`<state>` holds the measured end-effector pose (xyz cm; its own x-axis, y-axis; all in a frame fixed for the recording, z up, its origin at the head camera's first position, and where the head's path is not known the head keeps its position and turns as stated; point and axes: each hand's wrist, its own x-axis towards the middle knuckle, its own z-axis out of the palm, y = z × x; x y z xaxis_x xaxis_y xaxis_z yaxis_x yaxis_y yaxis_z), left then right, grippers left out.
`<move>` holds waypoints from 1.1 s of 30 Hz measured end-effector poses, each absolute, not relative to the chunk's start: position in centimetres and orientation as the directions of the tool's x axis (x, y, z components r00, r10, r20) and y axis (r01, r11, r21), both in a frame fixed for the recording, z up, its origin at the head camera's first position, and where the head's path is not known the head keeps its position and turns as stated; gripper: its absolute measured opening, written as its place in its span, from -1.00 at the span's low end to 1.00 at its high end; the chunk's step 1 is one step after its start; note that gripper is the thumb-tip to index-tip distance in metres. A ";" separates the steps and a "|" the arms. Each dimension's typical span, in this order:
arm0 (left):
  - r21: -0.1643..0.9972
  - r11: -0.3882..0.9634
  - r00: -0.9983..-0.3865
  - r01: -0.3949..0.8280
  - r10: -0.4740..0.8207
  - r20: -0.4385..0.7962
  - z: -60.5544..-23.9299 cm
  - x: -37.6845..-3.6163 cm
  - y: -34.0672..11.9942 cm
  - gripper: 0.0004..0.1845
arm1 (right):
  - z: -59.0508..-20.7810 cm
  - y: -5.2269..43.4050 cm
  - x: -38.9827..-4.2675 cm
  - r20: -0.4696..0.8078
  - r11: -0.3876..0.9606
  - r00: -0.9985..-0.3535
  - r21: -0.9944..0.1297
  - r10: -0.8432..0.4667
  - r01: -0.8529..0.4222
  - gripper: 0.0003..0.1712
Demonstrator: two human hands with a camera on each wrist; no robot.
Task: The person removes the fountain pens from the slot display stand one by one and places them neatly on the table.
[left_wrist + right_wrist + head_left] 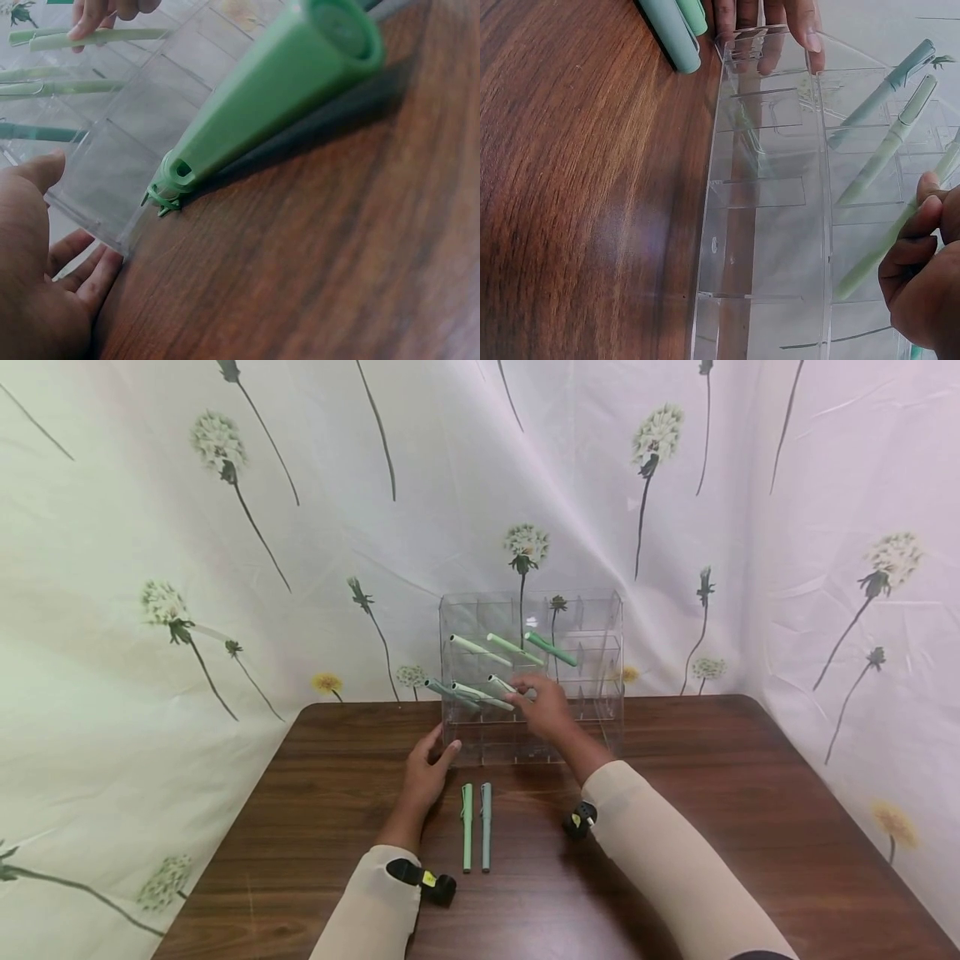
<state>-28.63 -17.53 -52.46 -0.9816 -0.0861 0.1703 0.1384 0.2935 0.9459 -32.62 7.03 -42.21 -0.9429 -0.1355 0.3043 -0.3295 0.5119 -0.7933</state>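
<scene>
A clear tiered pen organizer (532,752) stands at the back of the table. My right hand (546,706) pinches a pale green pen (877,259) whose lower end is inside a front-tier compartment. To its left in that tier, a light green pen (480,695) and a grey-blue pen (437,687) lean. Three more pens tilt in the tier above: a pale one (476,648), a light green one (513,647) and a darker green one (551,649). My left hand (426,774) touches the organizer's left front corner, fingers mostly straight along its side, thumb at the front.
A green pen (467,827) and a grey-blue pen (486,827) lie side by side on the brown wooden table (315,827), in front of the organizer. A white curtain printed with dandelions (337,568) hangs right behind the table and along both sides.
</scene>
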 end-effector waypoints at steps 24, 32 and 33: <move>0.938 0.301 -0.977 0.173 -0.066 0.201 -52.6 -28.8 -17.5 -0.33 | -40.5 7.5 -32.5 0.400 0.485 -0.906 -0.770 -0.139 -0.415 -0.72; 0.939 0.302 -0.978 0.166 -0.072 0.196 -52.5 -28.8 -17.6 -0.33 | -39.5 7.7 -32.1 0.409 0.490 -0.897 -0.755 -0.169 -0.436 -0.61; 0.940 0.302 -0.979 0.161 -0.071 0.190 -52.5 -28.7 -17.6 -0.33 | -39.5 7.8 -32.0 0.413 0.488 -0.895 -0.754 -0.170 -0.440 -0.62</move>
